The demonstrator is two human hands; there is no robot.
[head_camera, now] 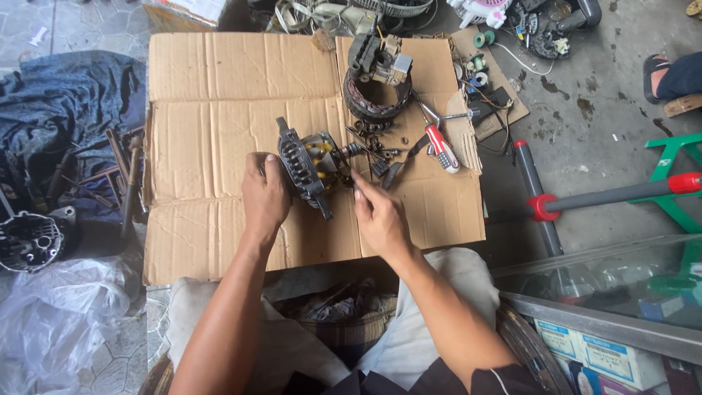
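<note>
While both hands work at the middle of the cardboard, the scene sorts out like this:

Left hand: left hand point(265, 196) is wrapped round the finned end plate of the rotor, fingers curled over its rim, a closed grip on it.
Right hand: right hand point(379, 216) sits at 3 o'clock of the rotor, fingers pinched at its shaft end; whether they clamp a small part there I cannot tell, as the tips hide it.
Rotor: rotor point(316, 170) is a dark metal motor part with yellow windings showing inside, tilted, its shaft pointing toward 2 o'clock, held just above the cardboard.
Cardboard: cardboard point(219, 102) is a flattened brown box spread on the floor, carrying all the parts.
Stator: stator point(376, 99) is a ring of copper windings at 1 o'clock of the rotor, well apart from it, with a grey housing piece point(380, 57) resting on top.
Bolts: bolts point(374, 135) are small dark fasteners and washers scattered between stator and rotor.
Screwdriver: screwdriver point(441, 148) has a red and white handle and lies at 3 o'clock of the bolts, near the sheet's right edge.
Cloth: cloth point(66, 95) is a dark blue heap at 9 o'clock, off the cardboard.
Housing: housing point(29, 241) is a round grey metal casing at 8 o'clock on the floor.
Bag: bag point(66, 322) is clear plastic, at 7 o'clock.
</note>
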